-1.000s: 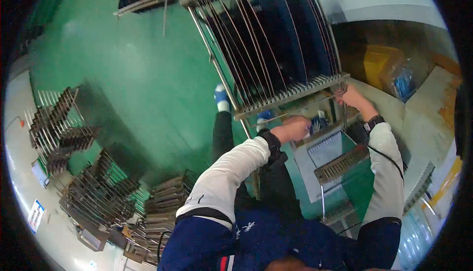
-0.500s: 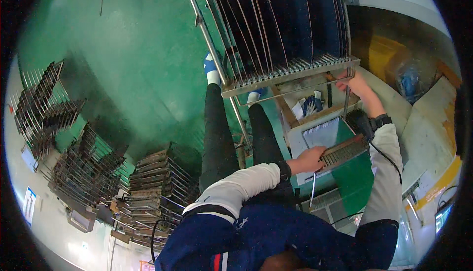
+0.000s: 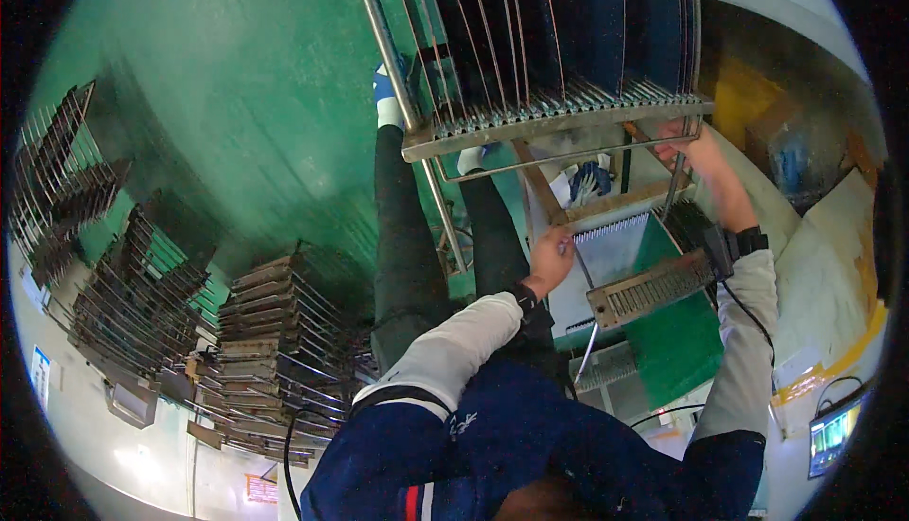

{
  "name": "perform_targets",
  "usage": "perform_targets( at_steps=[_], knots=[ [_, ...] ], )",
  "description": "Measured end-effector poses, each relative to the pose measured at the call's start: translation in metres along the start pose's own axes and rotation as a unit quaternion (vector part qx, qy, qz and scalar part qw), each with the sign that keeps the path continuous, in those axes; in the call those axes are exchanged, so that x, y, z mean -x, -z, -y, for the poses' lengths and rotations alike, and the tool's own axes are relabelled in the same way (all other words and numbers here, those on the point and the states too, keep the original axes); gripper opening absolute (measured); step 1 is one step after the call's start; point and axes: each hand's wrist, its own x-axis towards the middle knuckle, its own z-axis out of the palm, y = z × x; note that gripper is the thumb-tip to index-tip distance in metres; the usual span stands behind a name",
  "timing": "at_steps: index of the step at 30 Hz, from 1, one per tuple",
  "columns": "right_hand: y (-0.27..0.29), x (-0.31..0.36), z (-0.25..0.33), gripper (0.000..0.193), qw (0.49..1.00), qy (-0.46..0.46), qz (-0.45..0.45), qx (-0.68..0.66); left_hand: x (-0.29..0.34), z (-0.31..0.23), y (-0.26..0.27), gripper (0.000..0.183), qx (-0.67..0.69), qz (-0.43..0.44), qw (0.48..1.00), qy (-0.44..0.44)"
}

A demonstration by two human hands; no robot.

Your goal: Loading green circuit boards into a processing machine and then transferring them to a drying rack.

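My right hand [image 3: 696, 149] is at the near right corner of a large metal rack [image 3: 559, 121], its fingers curled round a thin bar there and partly hidden by it. Dark panels [image 3: 568, 28] stand upright in the rack between thin wires. Lower down, my left hand [image 3: 551, 256] is closed, fingertips pinched at the upper end of a thin rod [image 3: 583, 265]; what exactly they hold is too small to make out. Beside it, a slotted brown metal bar [image 3: 651, 291] lies tilted, below my right forearm. My left hand is off this bar.
Several worn metal racks with rods [image 3: 256, 332] stand at the left. A wooden frame [image 3: 615, 204] with gloves [image 3: 589, 180] sits under the large rack. Cardboard [image 3: 833, 256] and a yellow bin [image 3: 743, 95] are at the right. A cable [image 3: 755, 317] hangs by my right arm.
My left hand has let go of the slotted bar's left end and moved up and left to the thin rod. My right hand stays at the rack corner. The whole view has shifted slightly.
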Motion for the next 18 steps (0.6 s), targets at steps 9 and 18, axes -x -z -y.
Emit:
perform_targets(
  at_steps=[9,18],
  knots=[
    [0.005,-0.011,-0.025,0.019,0.998,0.040,-0.014,-0.038,0.009,0.006,0.075,0.017,-0.049,0.146,0.988,0.022],
    [-0.009,-0.005,-0.015,0.012,0.994,0.035,-0.057,-0.084,-0.058,0.007,0.295,0.017,-0.248,0.078,0.965,0.023]
  ],
)
